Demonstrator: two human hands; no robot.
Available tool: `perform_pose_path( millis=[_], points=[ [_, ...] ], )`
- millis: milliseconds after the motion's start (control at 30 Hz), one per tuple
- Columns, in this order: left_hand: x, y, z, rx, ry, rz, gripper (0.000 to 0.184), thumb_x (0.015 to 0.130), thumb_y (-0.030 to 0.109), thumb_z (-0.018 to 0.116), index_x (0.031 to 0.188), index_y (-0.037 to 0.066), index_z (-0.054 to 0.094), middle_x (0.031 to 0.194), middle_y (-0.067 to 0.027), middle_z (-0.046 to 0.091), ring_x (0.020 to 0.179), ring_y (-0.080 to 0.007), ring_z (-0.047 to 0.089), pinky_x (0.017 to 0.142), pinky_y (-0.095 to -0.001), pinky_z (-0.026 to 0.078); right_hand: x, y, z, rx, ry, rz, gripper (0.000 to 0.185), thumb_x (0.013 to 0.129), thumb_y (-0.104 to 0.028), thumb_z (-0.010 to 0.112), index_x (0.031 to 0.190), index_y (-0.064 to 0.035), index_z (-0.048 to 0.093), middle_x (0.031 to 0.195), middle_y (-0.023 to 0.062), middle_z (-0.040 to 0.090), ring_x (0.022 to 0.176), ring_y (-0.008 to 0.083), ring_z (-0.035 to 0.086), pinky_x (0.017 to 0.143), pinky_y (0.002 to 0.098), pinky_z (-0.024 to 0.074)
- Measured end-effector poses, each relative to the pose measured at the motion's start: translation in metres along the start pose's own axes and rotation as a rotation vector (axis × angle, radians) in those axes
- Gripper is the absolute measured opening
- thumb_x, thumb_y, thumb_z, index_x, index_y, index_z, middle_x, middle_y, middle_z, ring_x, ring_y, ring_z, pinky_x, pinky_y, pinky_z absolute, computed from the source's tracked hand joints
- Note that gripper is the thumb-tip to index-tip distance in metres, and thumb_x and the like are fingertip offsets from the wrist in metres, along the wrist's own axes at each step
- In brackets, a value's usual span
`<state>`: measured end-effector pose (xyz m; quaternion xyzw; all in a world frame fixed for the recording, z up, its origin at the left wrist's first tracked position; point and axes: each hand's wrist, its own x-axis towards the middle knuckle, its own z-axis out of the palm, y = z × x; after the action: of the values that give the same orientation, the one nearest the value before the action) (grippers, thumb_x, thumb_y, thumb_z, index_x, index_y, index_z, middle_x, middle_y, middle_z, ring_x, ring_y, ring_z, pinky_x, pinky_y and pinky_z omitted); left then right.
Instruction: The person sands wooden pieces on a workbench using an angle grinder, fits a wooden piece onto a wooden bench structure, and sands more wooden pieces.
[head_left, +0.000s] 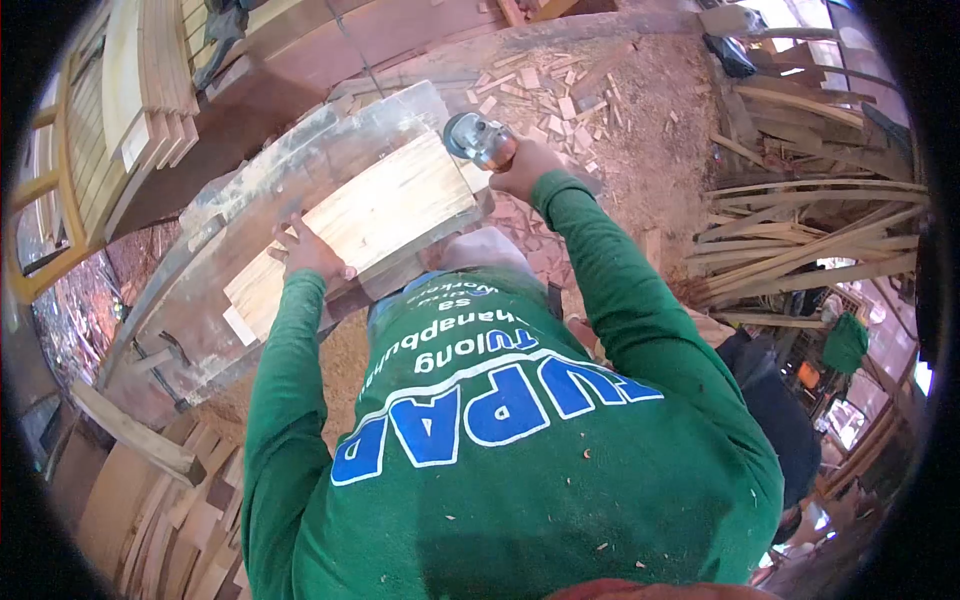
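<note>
A pale wooden board lies at a slant across a dusty workbench in front of me. My left hand rests on the board's left part with its fingers spread. At the board's right end, my right hand is wrapped round a power tool with a metal head and a round disc. The disc is just beyond the board's upper right corner; whether it touches the wood I cannot tell.
Wood offcuts and sawdust cover the ground beyond the bench. Stacked curved planks stand at the upper left, and long curved strips are piled at the right. A wooden beam juts out at the lower left.
</note>
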<state>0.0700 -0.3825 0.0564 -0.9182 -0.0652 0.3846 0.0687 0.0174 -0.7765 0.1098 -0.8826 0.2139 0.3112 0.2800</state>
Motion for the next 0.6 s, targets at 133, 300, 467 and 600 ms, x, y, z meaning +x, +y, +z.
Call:
perform_pose_path(
  millis=[133,300,467,600],
  points=[
    [-0.003,-0.001,-0.004,0.001,-0.032,0.008,0.156,0.051,0.034,0.102,0.164,0.012,-0.003,0.167,-0.0342,0.000,0.150,-0.0632,0.002,0.123,-0.0651,0.024,-0.016,0.025,0.013,-0.021,0.033,-0.073,0.049,0.069,-0.036,0.078,0.104,-0.0031,0.071,0.103,0.0240,0.073,0.098,0.0412,0.071,0.089,0.0479,0.0575],
    [0.001,-0.001,0.003,0.130,-0.038,0.036,0.155,0.054,0.037,0.101,0.163,0.006,-0.004,0.167,-0.0346,0.000,0.151,-0.0625,0.001,0.125,-0.0636,0.018,-0.047,0.063,0.032,-0.015,0.110,-0.127,0.053,0.068,-0.036,0.080,0.107,-0.0016,0.070,0.100,0.0245,0.073,0.096,0.0420,0.071,0.088,0.0487,0.0576],
    [-0.011,0.005,-0.012,0.060,-0.078,0.039,0.155,0.054,0.040,0.100,0.161,-0.001,-0.004,0.167,-0.0335,0.003,0.153,-0.0578,-0.001,0.126,-0.0643,0.009,-0.016,0.049,0.012,-0.062,0.110,-0.091,0.057,0.066,-0.035,0.082,0.112,-0.0022,0.070,0.099,0.0244,0.074,0.093,0.0425,0.071,0.085,0.0473,0.0581],
    [-0.016,0.013,-0.020,0.173,-0.073,0.070,0.153,0.057,0.041,0.098,0.160,-0.006,-0.005,0.169,-0.0296,0.007,0.155,-0.0532,0.001,0.125,-0.0658,0.007,-0.007,0.027,-0.009,-0.015,0.087,-0.056,0.055,0.068,-0.037,0.081,0.107,-0.0006,0.070,0.099,0.0244,0.074,0.094,0.0412,0.071,0.086,0.0461,0.0582]
  ],
)
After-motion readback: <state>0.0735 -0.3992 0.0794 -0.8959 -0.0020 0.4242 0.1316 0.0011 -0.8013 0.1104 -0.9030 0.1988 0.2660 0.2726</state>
